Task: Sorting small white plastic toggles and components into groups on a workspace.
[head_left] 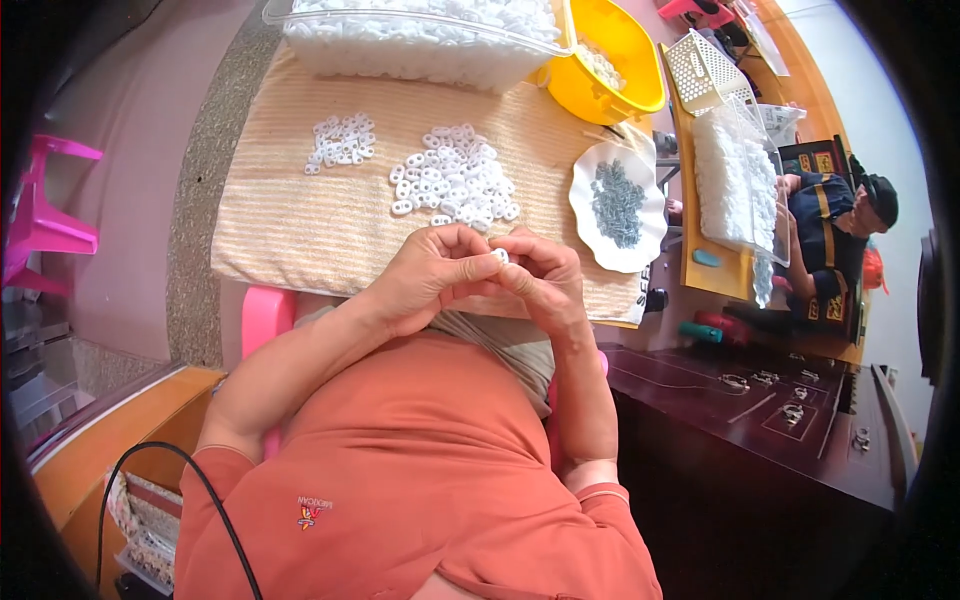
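A small white plastic piece (500,256), oval with dark holes, is pinched between the fingertips of both hands just in front of my body. My left hand (437,278) closes thumb and forefinger on its left side. From the right, my right hand (545,275) grips it the same way, its other fingers curled. Beyond my hands lies a large loose pile of similar white pieces (455,175) on the striped cloth (290,220). A smaller pile (340,142) sits farther left. Small grey metal parts (618,200), perhaps screws, fill the middle of a white scalloped plate (600,254) on the right.
A clear bin (420,62) full of white pieces stands at the far edge, beside a yellow basket (585,98). At right, a co-worker (835,225) sits by another table with a clear bin of white pieces (735,180). Pink stools (60,225) stand at left.
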The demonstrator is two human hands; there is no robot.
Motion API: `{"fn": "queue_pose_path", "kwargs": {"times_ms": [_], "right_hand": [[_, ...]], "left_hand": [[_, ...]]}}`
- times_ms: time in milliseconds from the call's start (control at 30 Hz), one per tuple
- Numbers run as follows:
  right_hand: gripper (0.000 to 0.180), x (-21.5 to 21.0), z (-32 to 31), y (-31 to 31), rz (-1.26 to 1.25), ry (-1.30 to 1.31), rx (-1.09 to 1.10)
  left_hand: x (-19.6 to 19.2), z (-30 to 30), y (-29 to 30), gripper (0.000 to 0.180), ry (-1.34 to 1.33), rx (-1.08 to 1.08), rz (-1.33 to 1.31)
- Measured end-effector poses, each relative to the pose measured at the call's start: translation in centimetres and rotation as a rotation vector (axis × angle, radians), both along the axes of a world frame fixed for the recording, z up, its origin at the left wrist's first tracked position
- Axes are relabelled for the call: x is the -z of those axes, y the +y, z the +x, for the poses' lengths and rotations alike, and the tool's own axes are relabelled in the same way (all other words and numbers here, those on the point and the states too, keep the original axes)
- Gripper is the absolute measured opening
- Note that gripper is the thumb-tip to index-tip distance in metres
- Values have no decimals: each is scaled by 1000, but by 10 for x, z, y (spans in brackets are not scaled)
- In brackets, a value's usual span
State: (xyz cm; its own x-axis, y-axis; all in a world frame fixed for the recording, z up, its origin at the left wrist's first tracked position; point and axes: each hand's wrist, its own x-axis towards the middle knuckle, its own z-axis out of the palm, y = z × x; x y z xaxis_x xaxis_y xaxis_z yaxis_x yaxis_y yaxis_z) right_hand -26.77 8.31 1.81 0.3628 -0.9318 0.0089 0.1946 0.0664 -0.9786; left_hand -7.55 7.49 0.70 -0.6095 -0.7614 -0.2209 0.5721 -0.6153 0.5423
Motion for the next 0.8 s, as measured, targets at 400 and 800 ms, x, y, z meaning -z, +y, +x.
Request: {"fn": "queue_pose_path", "kwargs": {"times_ms": [400, 800], "right_hand": [[8, -46, -33, -48, -118, 492, 330], [19, -41, -42, -97, -394, 803, 362]], "left_hand": [[0, -2, 5, 8, -100, -9, 77], [-3, -2, 6, 13, -126, -3, 97]]}}
